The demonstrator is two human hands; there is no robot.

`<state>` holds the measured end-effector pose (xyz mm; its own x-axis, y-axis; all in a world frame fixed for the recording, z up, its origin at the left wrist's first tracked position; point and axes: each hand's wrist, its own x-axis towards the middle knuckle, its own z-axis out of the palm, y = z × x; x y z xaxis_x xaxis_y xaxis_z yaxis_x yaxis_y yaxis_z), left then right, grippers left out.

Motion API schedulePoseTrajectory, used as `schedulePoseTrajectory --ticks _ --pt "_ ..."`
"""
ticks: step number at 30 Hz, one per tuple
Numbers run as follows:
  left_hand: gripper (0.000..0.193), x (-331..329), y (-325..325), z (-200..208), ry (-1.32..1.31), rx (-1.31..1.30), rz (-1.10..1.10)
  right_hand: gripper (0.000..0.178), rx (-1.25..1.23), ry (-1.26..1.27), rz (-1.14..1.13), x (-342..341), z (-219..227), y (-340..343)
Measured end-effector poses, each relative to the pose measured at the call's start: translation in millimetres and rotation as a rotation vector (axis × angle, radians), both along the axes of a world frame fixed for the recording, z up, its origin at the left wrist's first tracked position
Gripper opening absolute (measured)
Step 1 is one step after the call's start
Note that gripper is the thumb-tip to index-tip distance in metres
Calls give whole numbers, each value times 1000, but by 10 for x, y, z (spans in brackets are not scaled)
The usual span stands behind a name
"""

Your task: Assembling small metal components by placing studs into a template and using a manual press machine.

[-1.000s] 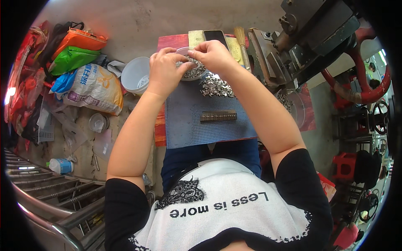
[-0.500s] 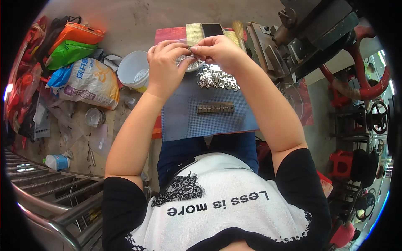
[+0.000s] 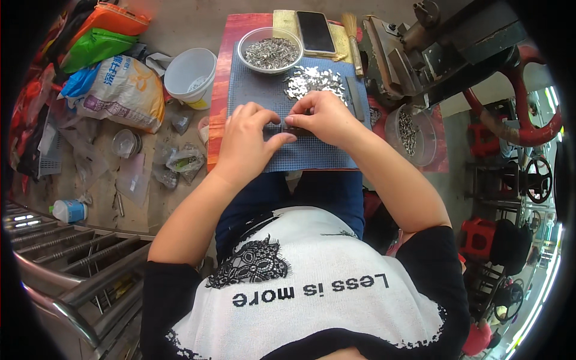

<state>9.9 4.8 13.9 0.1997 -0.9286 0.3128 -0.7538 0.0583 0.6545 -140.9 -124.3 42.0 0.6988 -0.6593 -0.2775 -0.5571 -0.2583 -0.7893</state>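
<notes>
Over a blue textured mat (image 3: 246, 81), my right hand (image 3: 329, 119) has its thumb and fingertips pinched together at the left end of a dark slotted metal strip (image 3: 298, 131). What sits in that pinch is too small to make out. My left hand (image 3: 249, 141) curves around the same end, thumb and fingers apart, holding nothing visible. Both hands cover much of the strip. Just beyond lies a loose pile of small shiny metal pieces (image 3: 312, 81). A clear round bowl (image 3: 240, 53) full of similar small metal pieces stands at the mat's far left.
A phone (image 3: 315, 31) rests on a yellow cloth at the back, beside a brush (image 3: 354, 48). A flat dark bar (image 3: 354, 99) lies right of the pile. Rightward are a clear tub (image 3: 426, 138) and a heavy machine (image 3: 408, 66). A white bucket (image 3: 189, 69) stands left.
Both hands have come back from the clear bowl toward me, down to the metal strip. The bowl now shows fully. My left hand's fingers have spread; the view has shifted slightly.
</notes>
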Motion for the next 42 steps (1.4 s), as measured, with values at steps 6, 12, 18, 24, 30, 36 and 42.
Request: schedulePoseTrajectory --ticks 6,12,18,24,30,36,42 --pt "28 -64 -23 -157 27 -3 63 20 -59 25 13 24 13 -1" --pt "24 -91 -37 -159 54 -37 101 23 -210 16 73 71 -89 -24" --pt "23 -80 -30 -136 87 7 75 22 -122 65 108 -14 -8 -95" --pt "24 -84 -30 -137 77 -15 75 22 -109 -13 135 -152 -126 -185" --pt "24 -82 -29 -137 98 -5 68 23 -170 67 117 -95 -59 -104" --pt "24 -84 -39 -124 89 5 68 22 -155 103 105 -270 -35 -208" --pt "25 -89 -31 -117 84 8 70 22 -128 111 91 -395 46 -251"
